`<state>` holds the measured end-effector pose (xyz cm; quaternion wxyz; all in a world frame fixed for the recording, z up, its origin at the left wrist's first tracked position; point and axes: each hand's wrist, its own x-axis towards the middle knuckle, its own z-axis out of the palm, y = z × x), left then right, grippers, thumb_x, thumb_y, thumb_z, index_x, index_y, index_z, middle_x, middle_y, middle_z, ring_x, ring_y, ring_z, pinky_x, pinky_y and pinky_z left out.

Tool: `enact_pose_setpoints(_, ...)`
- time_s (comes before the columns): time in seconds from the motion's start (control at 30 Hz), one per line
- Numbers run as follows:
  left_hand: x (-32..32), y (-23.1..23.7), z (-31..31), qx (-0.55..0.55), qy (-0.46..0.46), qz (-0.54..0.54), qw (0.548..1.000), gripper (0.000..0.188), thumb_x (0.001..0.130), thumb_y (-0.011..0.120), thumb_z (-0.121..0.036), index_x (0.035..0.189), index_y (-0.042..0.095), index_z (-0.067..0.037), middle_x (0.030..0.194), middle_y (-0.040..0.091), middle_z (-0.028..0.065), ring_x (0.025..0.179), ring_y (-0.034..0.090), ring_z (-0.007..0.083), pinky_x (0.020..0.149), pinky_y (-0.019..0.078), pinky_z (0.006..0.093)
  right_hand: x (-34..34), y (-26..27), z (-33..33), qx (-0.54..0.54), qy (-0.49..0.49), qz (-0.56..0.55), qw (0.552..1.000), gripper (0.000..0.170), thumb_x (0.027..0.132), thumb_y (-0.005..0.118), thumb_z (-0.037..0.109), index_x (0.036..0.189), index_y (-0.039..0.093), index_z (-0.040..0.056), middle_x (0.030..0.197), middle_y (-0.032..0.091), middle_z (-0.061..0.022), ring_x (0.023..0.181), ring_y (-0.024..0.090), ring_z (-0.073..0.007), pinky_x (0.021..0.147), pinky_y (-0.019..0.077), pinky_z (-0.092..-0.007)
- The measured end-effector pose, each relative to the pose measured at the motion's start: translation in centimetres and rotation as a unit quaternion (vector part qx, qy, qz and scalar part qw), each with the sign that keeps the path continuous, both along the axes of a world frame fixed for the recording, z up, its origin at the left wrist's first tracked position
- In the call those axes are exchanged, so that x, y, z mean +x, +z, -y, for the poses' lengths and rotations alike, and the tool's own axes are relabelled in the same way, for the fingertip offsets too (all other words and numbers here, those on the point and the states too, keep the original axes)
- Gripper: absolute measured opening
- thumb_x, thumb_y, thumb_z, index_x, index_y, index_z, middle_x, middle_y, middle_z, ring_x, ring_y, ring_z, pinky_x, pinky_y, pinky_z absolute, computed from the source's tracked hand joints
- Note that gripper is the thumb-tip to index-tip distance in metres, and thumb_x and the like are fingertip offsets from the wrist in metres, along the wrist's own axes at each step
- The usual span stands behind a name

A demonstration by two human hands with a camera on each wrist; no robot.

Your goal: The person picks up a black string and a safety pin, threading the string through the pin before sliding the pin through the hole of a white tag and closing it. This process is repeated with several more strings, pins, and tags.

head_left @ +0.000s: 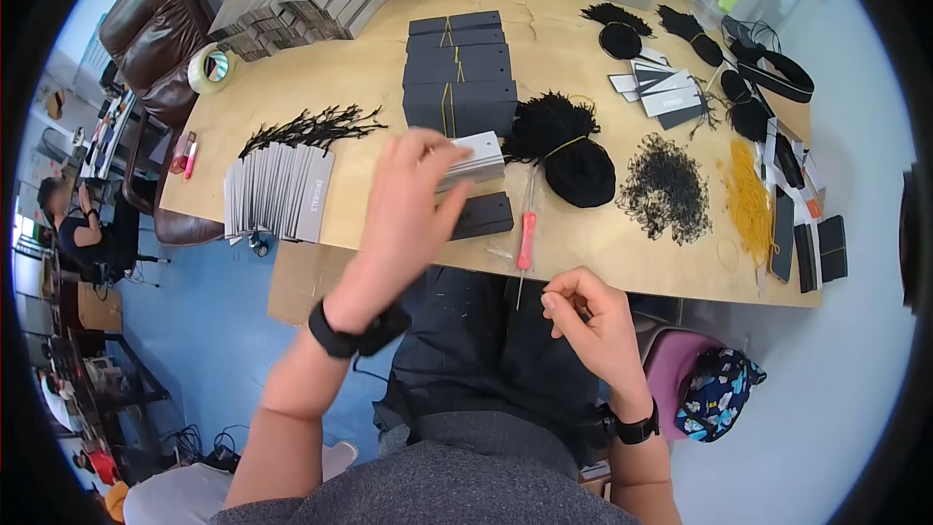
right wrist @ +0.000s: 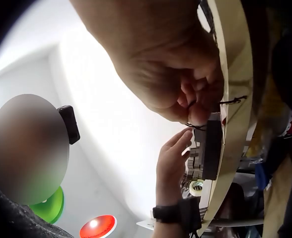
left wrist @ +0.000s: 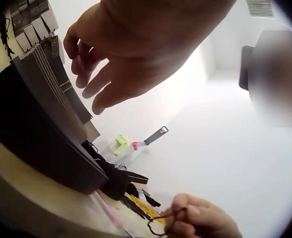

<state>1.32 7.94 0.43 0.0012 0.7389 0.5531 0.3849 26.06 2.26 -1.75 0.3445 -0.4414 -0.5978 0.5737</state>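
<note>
Left grip aloft, right grip pinching cord

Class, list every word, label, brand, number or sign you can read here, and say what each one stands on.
"ORIGINALS": on the end tag of the fanned row, at the table's left, running along the tag's length.
Too small to read: the print on the loose tags at the table's right.
Cannot tell: whether the pale middle stack bears words.
No other text is legible.
</note>
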Motion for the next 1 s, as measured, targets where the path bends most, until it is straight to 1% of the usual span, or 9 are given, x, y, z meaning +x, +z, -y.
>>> enact_pose_setpoints(0.1,-1.7,-0.9,-3.2,-0.049,0.018,-0.046,0.998,0.03,0.077,0.077,-0.013,0.106,0.072,-0.005,0.099,0.061,0.0093,0.102,0.055,0.0288,0.09,0.04,0.0399,0.4,-0.2,0.3,0.017,0.005,0.019,1.0,0.008,0.095,0.064,0.006,0.096,0.062,-0.0016,0.077,0.065,-0.0026,0.062,0.058,-0.0058,0.057,0.0461,-0.0207)
enact_pose_setpoints(0.17,-2.4,-1.3,-3.9,-0.104,0.01,-0.066,0.992,0.029,0.077,0.079,-0.017,0.103,0.074,-0.006,0.097,0.062,0.0067,0.1,0.056,0.0276,0.089,0.0372,0.0394,0.6,-0.4,0.6,0.025,-0.001,0.026,0.999,0.007,0.094,0.066,0.005,0.095,0.062,-0.0011,0.075,0.064,-0.0023,0.061,0.057,-0.0055,0.056,0.0445,-0.0209)
enact_pose_setpoints(0.23,-2.3,-0.8,-4.0,-0.099,0.026,-0.039,0.994,0.028,0.074,0.08,-0.014,0.099,0.074,-0.003,0.094,0.067,0.0094,0.095,0.06,0.0296,0.085,0.0441,0.0397,0.7,-0.4,0.8,0.025,-0.002,0.027,0.999,0.007,0.093,0.066,0.005,0.095,0.063,-0.0011,0.075,0.064,-0.0024,0.061,0.057,-0.0057,0.057,0.0441,-0.0211)
enact_pose_setpoints(0.37,-2.6,0.8,-2.6,-0.026,0.018,-0.038,0.999,0.031,0.074,0.081,-0.016,0.102,0.074,-0.005,0.095,0.066,0.0088,0.094,0.059,0.0287,0.085,0.0424,0.0387,0.8,-0.5,1.1,0.034,0.002,0.037,0.999,0.006,0.092,0.066,0.003,0.095,0.063,-0.0009,0.075,0.063,-0.0027,0.062,0.056,-0.0061,0.057,0.0433,-0.0214)
enact_pose_setpoints(0.43,-1.9,2.0,-0.1,-0.04,0.009,-0.105,0.994,0.034,0.074,0.081,-0.017,0.105,0.073,-0.006,0.096,0.064,0.0076,0.096,0.057,0.0277,0.083,0.0416,0.0381,0.8,-0.4,1.2,0.029,0.003,0.037,0.999,0.006,0.092,0.066,0.003,0.095,0.063,-0.0009,0.075,0.063,-0.0029,0.062,0.056,-0.0061,0.058,0.0435,-0.0216)
enact_pose_setpoints(0.53,-1.4,0.0,1.7,-0.099,-0.04,-0.088,0.99,0.035,0.075,0.08,-0.017,0.108,0.071,-0.006,0.097,0.061,0.0071,0.096,0.055,0.0274,0.084,0.041,0.0378,0.8,-0.5,1.3,0.021,0.004,0.032,0.999,0.006,0.092,0.067,0.003,0.095,0.063,-0.001,0.076,0.063,-0.0032,0.063,0.056,-0.0062,0.058,0.0438,-0.0219)
enact_pose_setpoints(0.63,-0.9,-1.4,1.9,-0.111,-0.039,-0.082,0.99,0.034,0.075,0.08,-0.016,0.106,0.07,-0.005,0.098,0.06,0.0084,0.097,0.055,0.0281,0.083,0.0414,0.0386,0.6,-0.5,1.5,0.019,0.011,0.034,0.999,0.007,0.092,0.067,0.003,0.096,0.063,-0.0011,0.076,0.063,-0.0033,0.063,0.056,-0.0063,0.059,0.0442,-0.0219)
enact_pose_setpoints(0.87,-0.3,-1.4,1.8,-0.082,-0.037,-0.065,0.994,0.033,0.072,0.078,-0.011,0.101,0.066,-0.003,0.099,0.059,0.0102,0.098,0.055,0.0301,0.086,0.0447,0.041,0.8,-0.6,2.5,0.022,0.011,0.045,0.999,0.008,0.092,0.067,0.004,0.096,0.063,-0.0009,0.076,0.063,-0.0033,0.065,0.057,-0.0065,0.06,0.0448,-0.0217)
enact_pose_setpoints(1.0,0.1,0.0,3.5,-0.07,-0.048,0.028,0.996,0.035,0.069,0.078,-0.003,0.101,0.064,-0.001,0.107,0.061,0.012,0.099,0.061,0.0328,0.085,0.0513,0.0387,1.2,-0.8,2.9,0.024,0.005,0.031,0.999,0.007,0.092,0.067,0.004,0.096,0.063,-0.0006,0.077,0.063,-0.0034,0.064,0.058,-0.0064,0.059,0.0449,-0.0218)
